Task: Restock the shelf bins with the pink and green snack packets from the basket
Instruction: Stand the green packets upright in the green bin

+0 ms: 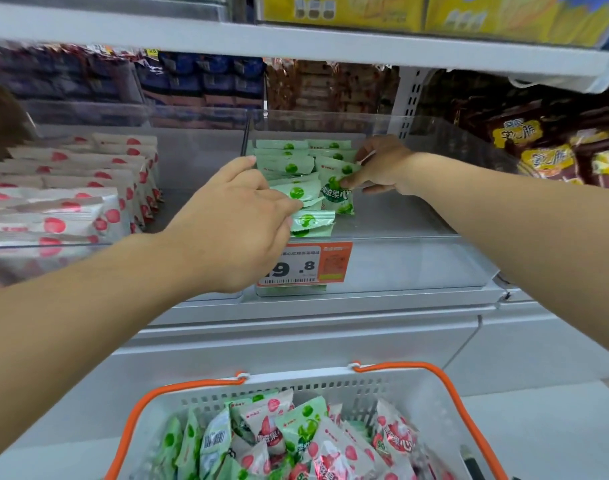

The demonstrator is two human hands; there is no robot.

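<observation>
Across the whole view runs the white shelf unit (331,306), with two clear plastic bins on it side by side. Left one, the pink bin (53,247), is packed with rows of pink packets (71,188) lying flat. Right one, the green bin (417,233), has a small stack of green packets (296,161) in its left half, and an orange price tag (306,265) sits on its front wall. Down at the bottom edge, the white basket (331,382) with orange handles (445,386) is heaped with a jumble of pink and green basket packets (296,434). Both arms reach over it into the green bin. Left hand (233,220) is knuckles-up, fingers curled, fingertips pinching the edge of a flat green packet (311,220) at the front of the stack. Right hand (382,168) has its thumb and fingers pinching an upright green packet (336,197), just beside the stack. Off to the far right, brown and yellow snack bags (545,143) fill the neighbouring shelf.
</observation>
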